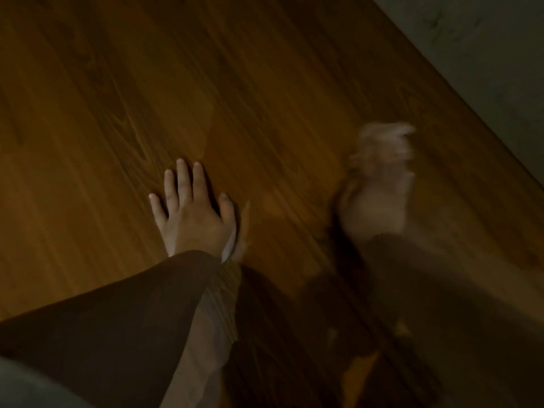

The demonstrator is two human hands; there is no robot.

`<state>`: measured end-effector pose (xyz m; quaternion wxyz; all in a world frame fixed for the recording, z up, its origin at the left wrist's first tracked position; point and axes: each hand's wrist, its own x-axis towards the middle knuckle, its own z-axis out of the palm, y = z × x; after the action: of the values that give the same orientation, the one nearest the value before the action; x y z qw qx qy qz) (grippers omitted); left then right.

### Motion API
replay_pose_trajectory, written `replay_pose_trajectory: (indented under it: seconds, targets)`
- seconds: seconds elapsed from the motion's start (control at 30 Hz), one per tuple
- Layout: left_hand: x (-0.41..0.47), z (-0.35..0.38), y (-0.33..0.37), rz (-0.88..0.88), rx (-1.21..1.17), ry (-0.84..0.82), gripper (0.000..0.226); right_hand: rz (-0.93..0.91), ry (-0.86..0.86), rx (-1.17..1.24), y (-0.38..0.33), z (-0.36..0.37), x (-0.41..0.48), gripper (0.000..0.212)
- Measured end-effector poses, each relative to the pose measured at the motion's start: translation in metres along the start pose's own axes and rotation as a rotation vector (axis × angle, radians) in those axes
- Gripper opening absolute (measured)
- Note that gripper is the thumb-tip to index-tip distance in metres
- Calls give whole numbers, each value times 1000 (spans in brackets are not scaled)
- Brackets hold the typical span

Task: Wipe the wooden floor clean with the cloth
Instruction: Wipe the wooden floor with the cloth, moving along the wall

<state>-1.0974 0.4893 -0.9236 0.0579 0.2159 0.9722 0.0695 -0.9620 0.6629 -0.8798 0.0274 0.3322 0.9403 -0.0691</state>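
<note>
Floor (206, 83) fills most of the frame, dark brown wood planks running diagonally, dim light. Grey wall or skirting (485, 69) cuts across the upper right corner

My left hand (191, 207) sits just left of centre, palm flat on the boards, fingers (183, 178) spread and straight, gripping nothing, looks like I'm propping myself on it. Dark sleeve (117, 313) runs from it down to the lower left

My right hand (379, 207) is right of centre, heavily motion-blurred. Pale smear at its upper end is probably the cloth (385, 142), bunched under or in front of the fingers, touching the floor near the wall edge. Can't tell from the blur whether my fingers are curled round it or just pressing flat on top

Judgement: mid-stroke wiping pass on the strip beside the wall. Faint lighter patches (273, 207) between my two hands may be damp marks or sheen, not sure

Handling guess: cloth is soft, light, limp, will fold and ride up if pushed by an edge. Best to keep it wadded under the palm, fingers over the front fold, pressing down so it drags instead of skating on the smooth boards
</note>
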Motion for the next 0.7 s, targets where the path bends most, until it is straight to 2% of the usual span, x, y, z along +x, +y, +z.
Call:
replay_pose_trajectory:
  seconds: [0.03, 0.07, 0.1, 0.17, 0.2, 0.23, 0.3, 0.33, 0.37, 0.4, 0.43, 0.47, 0.5, 0.57, 0.6, 0.63, 0.67, 0.7]
  targets:
    - [0, 0, 0, 1, -1, 7, 70, -120, -167, -27, -6, 17, -5, 63]
    - [1, 1, -1, 4, -3, 15, 70, -284, -209, -26, -6, 31, -10, 63]
    - [1, 2, -1, 7, -12, 25, 70, -444, -218, 55, -4, 29, -15, 62]
    - [2, 4, -2, 8, -25, 46, 69, -524, -157, 139, 21, 10, -11, 58]
    - [2, 5, -3, 8, -26, 54, 69, -426, -144, 128, 46, 8, -3, 57]
    - [2, 6, -3, 9, -26, 58, 69, -253, -103, 137, 73, 4, 5, 57]
    - [3, 7, -4, 11, -24, 60, 69, 235, 4, 234, 107, -3, 16, 58]
    - [3, 7, -4, 10, -24, 62, 69, 440, 16, 255, 104, -4, 19, 57]
    - [3, 7, -4, 10, -22, 60, 69, 505, 42, 216, 84, -7, 23, 56]
    - [2, 7, -3, 9, -20, 54, 69, 461, 89, 199, 61, -9, 23, 55]
    - [2, 7, -3, 9, -18, 51, 70, 320, 161, 224, 39, -8, 23, 53]
    - [3, 6, -4, 7, -18, 51, 71, 91, 211, 248, 18, -3, 21, 51]
    - [3, 6, -3, 7, -20, 50, 71, -144, 152, 245, 2, 4, 16, 48]
    - [3, 4, -4, 4, -24, 35, 72, -495, -134, 162, 8, 9, 13, 50]
    - [3, 3, -3, 7, -27, 36, 72, -525, -175, 111, 33, 11, 22, 53]
    - [3, 2, -2, 10, -29, 36, 72, -458, -142, 75, 59, 11, 30, 56]
    - [2, 1, -2, 10, -28, 33, 71, -307, -91, 50, 83, 9, 37, 58]
    - [2, 1, -2, 9, -26, 30, 71, -67, -28, 77, 103, 4, 44, 59]
